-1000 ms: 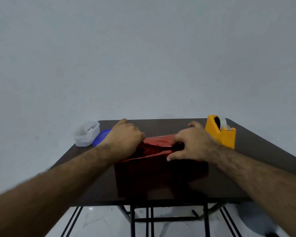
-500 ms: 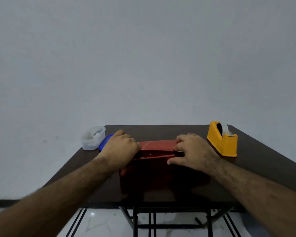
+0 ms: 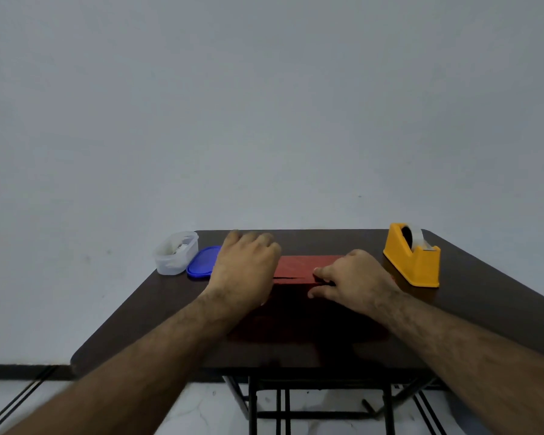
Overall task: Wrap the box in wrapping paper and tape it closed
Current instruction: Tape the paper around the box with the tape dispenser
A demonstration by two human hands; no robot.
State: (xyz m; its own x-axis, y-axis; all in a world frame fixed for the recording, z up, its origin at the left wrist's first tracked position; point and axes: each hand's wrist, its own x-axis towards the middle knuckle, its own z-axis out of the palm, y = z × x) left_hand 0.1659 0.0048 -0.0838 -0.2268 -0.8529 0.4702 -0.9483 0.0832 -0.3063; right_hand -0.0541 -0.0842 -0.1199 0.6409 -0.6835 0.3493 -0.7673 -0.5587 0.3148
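A box covered in red wrapping paper [image 3: 299, 268] lies in the middle of the dark table [image 3: 139, 309]. My left hand [image 3: 244, 271] rests flat over its left end, fingers spread and reaching past the far edge. My right hand [image 3: 352, 282] presses on the right end, thumb and fingertips pinching the paper flap at the seam on top. A dark slit shows where two paper edges meet between my hands. A yellow tape dispenser [image 3: 412, 257] with a clear tape roll stands to the right of the box.
A clear plastic tub [image 3: 176, 252] sits at the table's far left corner with its blue lid [image 3: 203, 266] lying beside it. A grey wall rises right behind the table. Black folding legs [image 3: 318, 400] show under the near edge.
The red paper flaps, raised and crumpled before, now lie flat on the box top. My left hand opened from a fist and slid forward; my view rose, with the table now lower in the frame.
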